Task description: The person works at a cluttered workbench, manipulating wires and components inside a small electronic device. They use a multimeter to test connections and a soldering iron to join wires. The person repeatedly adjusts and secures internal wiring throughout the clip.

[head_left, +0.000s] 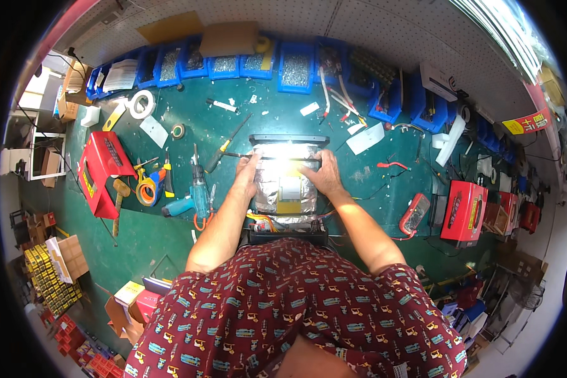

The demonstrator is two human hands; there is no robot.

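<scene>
Head view: with the black band point(303, 159) held by the left hand point(248, 175) and right hand point(325, 177) across the silver pack point(268, 189) on the tabletop point(205, 123), both ends should be pulled evenly, keeping it flat.

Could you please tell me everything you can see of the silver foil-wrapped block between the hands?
The silver foil-wrapped block looks boxy, crinkled and metallic, and sits between dark end panels at the green workbench. A dark strip crosses its far part, where glare hides detail; a yellowish patch lies nearer. Coloured wires run at its near end. The left hand and right hand flank it; exact contact is unclear.
</scene>
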